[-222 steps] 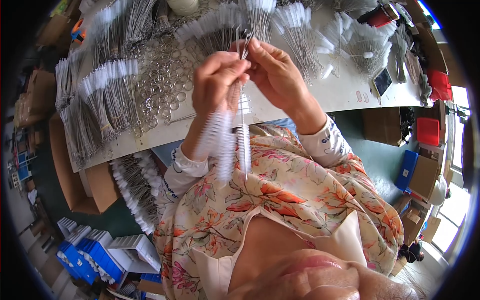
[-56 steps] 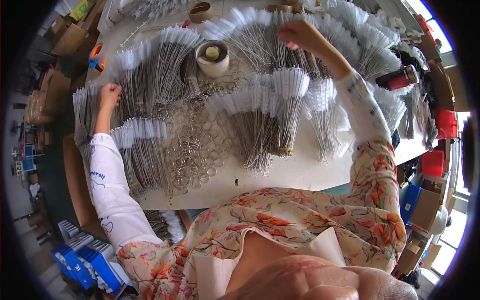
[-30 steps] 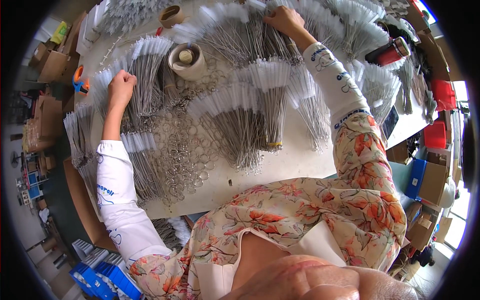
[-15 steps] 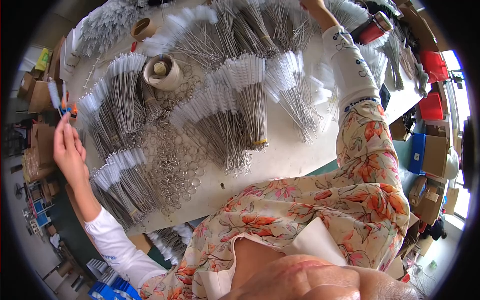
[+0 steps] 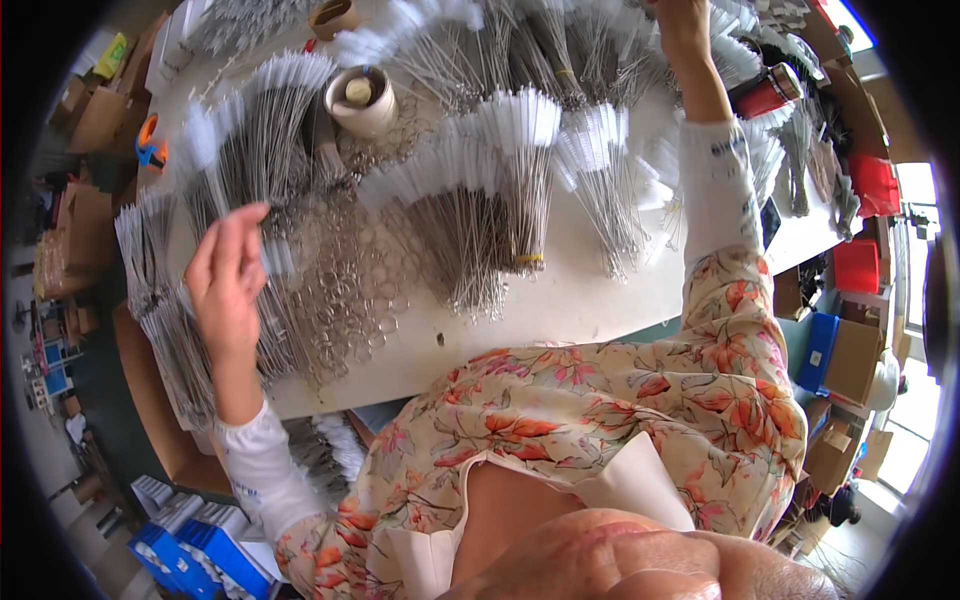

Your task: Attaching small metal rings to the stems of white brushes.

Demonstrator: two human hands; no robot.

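My left hand (image 5: 228,290) hovers over the left side of the table, above wire-stemmed brushes. Its fingers are loosely bent and apart, with no object visible in them. My right hand (image 5: 686,30) reaches to the far edge of the view near more white-bristled brushes; its fingertips are cut off. Bundles of thin brushes (image 5: 525,180) with white bristles and looped wire stems lie fanned across the table. Loose metal rings (image 5: 345,290) form a pile just right of my left hand. A cream-coloured roll (image 5: 361,105) stands beyond the rings.
The white table (image 5: 560,305) ends close to my body. At the far right stands a red cylindrical container (image 5: 768,92). An orange and blue object (image 5: 151,145) sits at the left edge. Cardboard boxes (image 5: 855,345) and red bins (image 5: 876,185) are on the right; blue boxes (image 5: 205,550) stand lower left.
My left hand has moved right, inward over the table; the white-bristled brush seen at its fingertips earlier no longer shows there. My right hand has shifted slightly right. The whole view has shifted a little.
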